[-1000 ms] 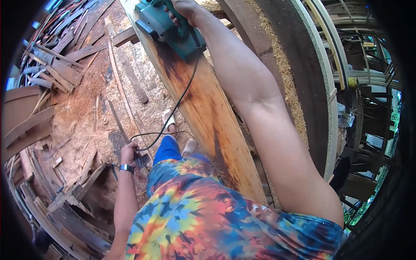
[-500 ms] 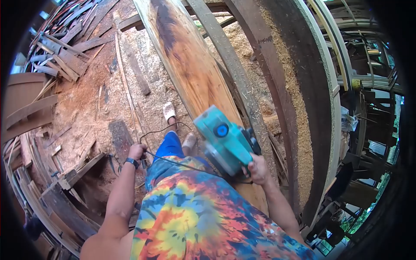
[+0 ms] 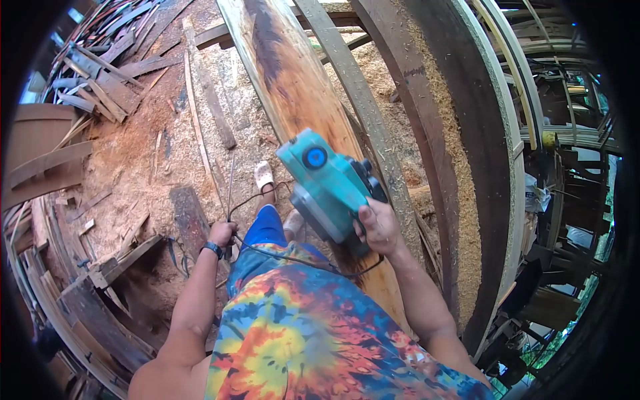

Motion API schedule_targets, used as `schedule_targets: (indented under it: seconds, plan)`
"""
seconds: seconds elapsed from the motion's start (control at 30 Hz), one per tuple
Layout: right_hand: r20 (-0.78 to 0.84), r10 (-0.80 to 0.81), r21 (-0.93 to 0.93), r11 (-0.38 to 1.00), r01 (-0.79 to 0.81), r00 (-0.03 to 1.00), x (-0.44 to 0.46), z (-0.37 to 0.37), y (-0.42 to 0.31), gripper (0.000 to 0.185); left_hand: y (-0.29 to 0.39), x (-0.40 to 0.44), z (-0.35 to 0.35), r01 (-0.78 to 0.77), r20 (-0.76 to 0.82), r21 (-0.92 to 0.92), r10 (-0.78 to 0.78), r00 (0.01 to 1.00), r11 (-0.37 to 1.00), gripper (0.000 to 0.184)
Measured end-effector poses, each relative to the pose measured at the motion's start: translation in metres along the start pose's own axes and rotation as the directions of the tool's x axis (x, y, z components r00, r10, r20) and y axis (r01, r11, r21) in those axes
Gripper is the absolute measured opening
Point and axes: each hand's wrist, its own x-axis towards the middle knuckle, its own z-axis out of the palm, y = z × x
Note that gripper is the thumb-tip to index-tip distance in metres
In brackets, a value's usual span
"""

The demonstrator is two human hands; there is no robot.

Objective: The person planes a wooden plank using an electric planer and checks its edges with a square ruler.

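Wooden plank (image 3: 305,93), far end cut off, middle hidden behind teal planer (image 3: 337,190).

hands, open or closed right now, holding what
Left hand: closed, holding the dark cord.
Right hand: closed, holding the teal power tool.

Teal planer (image 3: 333,187); dark-streaked tan plank (image 3: 303,93); multicoloured tie-dye shirt (image 3: 313,327).

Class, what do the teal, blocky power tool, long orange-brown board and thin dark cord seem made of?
Teal, blocky power tool: shell probably moulded plastic, smooth and even-coloured.
Long orange-brown board: wood, with dark grain streaks, seemingly smooth and bare.
Thin dark cord: likely matt rubber or plastic sheathing, bending loosely.
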Motion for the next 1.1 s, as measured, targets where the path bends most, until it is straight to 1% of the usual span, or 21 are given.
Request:
schedule_targets:
  seconds: [0.03, 0.07, 0.13, 0.17, 0.23, 0.27, 0.37, 0.43, 0.47, 0.57, 0.6, 0.7, 0.77, 0.8, 0.9, 0.93, 0.97, 1.0, 1.03, 1.1]
  plan:
    - [0.016, -0.004, -0.033, 0.999, 0.005, 1.0, 0.028, 0.002, -0.014, 0.065, 0.004, -0.001, -0.006, -0.01, -0.024, -0.017, 0.01, 1.0, 1.0, 0.01]
    - [0.014, -0.039, -0.019, 0.999, 0.04, 0.999, 0.057, 0.008, -0.029, 0.064, 0.008, -0.001, -0.012, -0.021, -0.048, -0.034, 0.019, 0.999, 0.999, 0.011]
    - [0.018, -0.044, -0.041, 0.998, 0.045, 0.999, 0.111, 0.015, -0.067, 0.064, 0.018, -0.005, -0.02, -0.033, -0.096, -0.053, 0.027, 0.995, 0.998, 0.011]
    - [0.006, -0.071, -0.026, 0.997, 0.072, 0.997, 0.138, 0.02, -0.082, 0.066, 0.023, -0.006, -0.023, -0.049, -0.106, -0.075, 0.041, 0.994, 0.996, 0.011]
    - [-0.005, -0.055, 0.004, 0.998, 0.055, 0.998, 0.196, 0.028, -0.106, 0.068, 0.031, -0.008, -0.028, -0.079, -0.127, -0.12, 0.063, 0.99, 0.99, 0.011]
    - [0.003, -0.072, -0.013, 0.997, 0.072, 0.997, 0.225, 0.033, -0.121, 0.069, 0.038, -0.012, -0.029, -0.079, -0.129, -0.12, 0.063, 0.99, 0.99, 0.011]
    - [-0.011, -0.101, 0.045, 0.994, 0.102, 0.995, 0.305, 0.046, -0.163, 0.066, 0.044, -0.007, -0.036, -0.061, -0.104, -0.215, 0.039, 0.994, 0.975, 0.01]
    - [-0.018, -0.143, 0.064, 0.988, 0.144, 0.99, 0.362, 0.056, -0.19, 0.064, 0.052, -0.013, -0.036, -0.055, -0.106, -0.246, 0.029, 0.994, 0.968, 0.008]
    - [-0.024, -0.157, 0.073, 0.985, 0.158, 0.987, 0.381, 0.06, -0.202, 0.063, 0.056, -0.015, -0.035, -0.056, -0.109, -0.267, 0.028, 0.994, 0.962, 0.008]
    - [0.059, -0.18, 0.133, 0.976, 0.171, 0.982, 0.402, 0.061, -0.203, 0.062, 0.064, -0.023, -0.035, -0.043, -0.068, -0.307, 0.023, 0.997, 0.951, 0.007]
    - [0.084, -0.183, 0.153, 0.974, 0.169, 0.979, 0.404, 0.06, -0.199, 0.061, 0.065, -0.026, -0.035, -0.05, -0.083, -0.314, 0.025, 0.996, 0.948, 0.006]
    - [0.15, -0.202, 0.202, 0.964, 0.17, 0.968, 0.404, 0.049, -0.19, 0.06, 0.057, -0.023, -0.038, -0.059, -0.093, -0.304, 0.032, 0.995, 0.951, 0.004]
    - [0.158, -0.179, 0.187, 0.971, 0.148, 0.971, 0.36, 0.042, -0.17, 0.058, 0.05, -0.021, -0.039, -0.056, -0.126, -0.237, 0.026, 0.992, 0.97, 0.003]
    - [0.163, -0.171, 0.183, 0.973, 0.141, 0.972, 0.334, 0.037, -0.155, 0.059, 0.047, -0.02, -0.039, -0.055, -0.142, -0.201, 0.027, 0.989, 0.978, 0.003]
    - [0.134, -0.085, 0.115, 0.991, 0.07, 0.987, 0.226, 0.024, -0.112, 0.06, 0.037, -0.014, -0.045, -0.042, -0.097, -0.157, 0.027, 0.995, 0.987, 0.003]
    - [0.126, -0.088, 0.059, 0.995, 0.081, 0.988, 0.187, 0.018, -0.099, 0.061, 0.035, -0.013, -0.044, -0.046, -0.101, -0.139, 0.032, 0.994, 0.989, 0.004]
    - [0.122, -0.042, 0.053, 0.998, 0.036, 0.992, 0.148, 0.014, -0.087, 0.062, 0.034, -0.013, -0.042, -0.051, -0.106, -0.123, 0.038, 0.994, 0.991, 0.004]
    - [0.108, -0.034, 0.051, 0.998, 0.029, 0.994, 0.113, 0.01, -0.067, 0.062, 0.031, -0.012, -0.04, -0.055, -0.11, -0.106, 0.043, 0.993, 0.993, 0.005]
    - [0.101, -0.032, 0.002, 0.999, 0.032, 0.994, 0.077, 0.004, -0.047, 0.064, 0.028, -0.01, -0.037, -0.051, -0.115, -0.089, 0.041, 0.993, 0.995, 0.005]
    - [0.094, 0.05, 0.04, 0.998, -0.054, 0.994, 0.012, -0.006, -0.014, 0.072, 0.024, -0.002, -0.03, -0.046, -0.125, -0.059, 0.039, 0.991, 0.997, 0.006]
